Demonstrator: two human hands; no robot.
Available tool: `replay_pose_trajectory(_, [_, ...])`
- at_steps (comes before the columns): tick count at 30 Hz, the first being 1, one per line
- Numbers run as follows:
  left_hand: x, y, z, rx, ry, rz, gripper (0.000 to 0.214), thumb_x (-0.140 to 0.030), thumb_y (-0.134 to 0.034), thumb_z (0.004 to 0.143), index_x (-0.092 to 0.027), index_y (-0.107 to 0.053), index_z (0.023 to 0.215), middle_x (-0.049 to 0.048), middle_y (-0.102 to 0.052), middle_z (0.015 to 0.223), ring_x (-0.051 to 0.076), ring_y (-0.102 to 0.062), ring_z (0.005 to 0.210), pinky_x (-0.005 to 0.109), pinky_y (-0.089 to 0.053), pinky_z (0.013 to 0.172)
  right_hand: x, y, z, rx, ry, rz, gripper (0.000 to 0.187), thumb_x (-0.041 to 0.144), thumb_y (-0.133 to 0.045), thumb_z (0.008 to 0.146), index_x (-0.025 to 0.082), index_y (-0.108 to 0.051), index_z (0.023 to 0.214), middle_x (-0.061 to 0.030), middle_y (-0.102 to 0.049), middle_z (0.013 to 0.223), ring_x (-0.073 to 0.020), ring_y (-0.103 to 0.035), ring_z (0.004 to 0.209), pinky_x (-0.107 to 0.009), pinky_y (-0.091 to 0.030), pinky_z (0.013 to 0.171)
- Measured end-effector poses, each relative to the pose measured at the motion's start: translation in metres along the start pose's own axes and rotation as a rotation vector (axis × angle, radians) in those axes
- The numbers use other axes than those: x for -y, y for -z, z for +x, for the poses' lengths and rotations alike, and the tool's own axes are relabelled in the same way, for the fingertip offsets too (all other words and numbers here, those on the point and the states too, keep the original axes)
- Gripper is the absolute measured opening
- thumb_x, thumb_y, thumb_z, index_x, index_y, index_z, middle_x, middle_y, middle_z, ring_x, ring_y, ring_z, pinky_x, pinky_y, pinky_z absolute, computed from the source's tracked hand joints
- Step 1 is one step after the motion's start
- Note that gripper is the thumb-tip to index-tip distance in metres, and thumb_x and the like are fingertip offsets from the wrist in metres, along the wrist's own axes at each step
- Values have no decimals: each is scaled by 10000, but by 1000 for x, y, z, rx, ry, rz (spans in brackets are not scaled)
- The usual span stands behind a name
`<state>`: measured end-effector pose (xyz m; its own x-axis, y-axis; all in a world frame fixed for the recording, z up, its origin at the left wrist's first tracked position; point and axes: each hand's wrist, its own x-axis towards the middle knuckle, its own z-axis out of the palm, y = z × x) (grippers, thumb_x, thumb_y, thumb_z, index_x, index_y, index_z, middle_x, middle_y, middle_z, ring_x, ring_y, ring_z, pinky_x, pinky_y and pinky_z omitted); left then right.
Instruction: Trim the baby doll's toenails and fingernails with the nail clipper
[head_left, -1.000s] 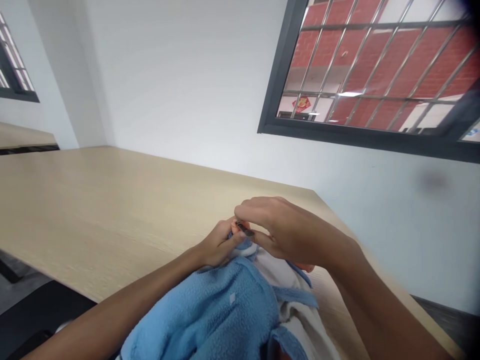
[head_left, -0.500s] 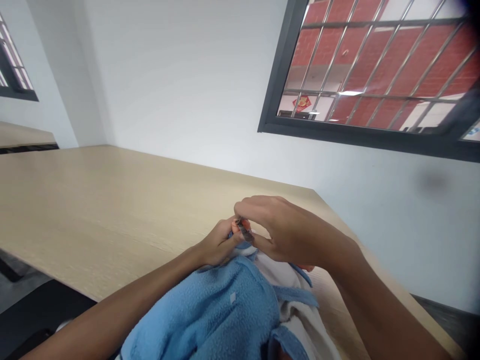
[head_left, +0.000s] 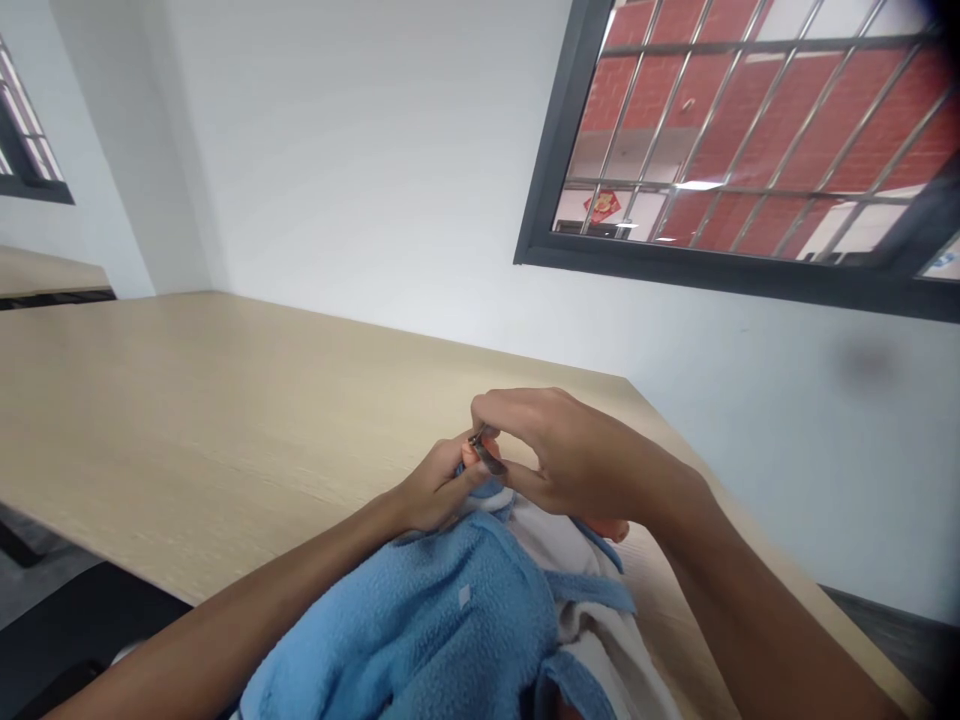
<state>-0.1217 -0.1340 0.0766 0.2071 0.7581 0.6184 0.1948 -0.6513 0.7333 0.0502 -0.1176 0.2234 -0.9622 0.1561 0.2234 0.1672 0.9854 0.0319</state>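
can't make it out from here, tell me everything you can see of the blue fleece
The blue fleece is fuzzy, light blue cloth lying bunched in soft folds, with white cloth showing beside it. A small pale tag sits on it. Its top end gathers into the left hand, near a small metal piece pinched by the right hand.

Probably a zipper pull point(head_left: 490, 460), half hidden

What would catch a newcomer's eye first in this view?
The bright blue fleece garment with its white lining, bunched at bottom centre, stands out first. Just above it, the left hand and right hand meet, their fingers around a small metal piece. At upper right, a dark-framed barred window shows red brick.
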Motion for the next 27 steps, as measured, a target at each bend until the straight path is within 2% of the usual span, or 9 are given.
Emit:
replay_pose_trajectory(11, [-1,1,0,3,-22,-3,337,-443,-433,988,-134,-532,895,16,-503,817,137,-459,756,259,-390,702,2,2,1,20,39,-14,175,50,-527,819,192,-427,800,31,-477,762,-133,-419,693,-271,-288,611])
replay_pose_trajectory(17, [1,-1,-1,-3,-13,-12,349,-454,-417,995,-130,-545,996,34,-538,868,152,-500,804,278,-421,746,2,3,0,36,59,15,195,18,-517,811,192,-430,791,30,-475,763,-134,-426,710,-267,-297,620])
replay_pose_trajectory(27, [-4,0,1,-2,-7,12,416,-537,-412,973,-138,-523,929,38,-519,849,154,-474,774,284,-422,741,0,4,-2,24,25,34,141,59,-538,810,190,-489,829,23,-530,775,-135,-457,715,-262,-301,618])
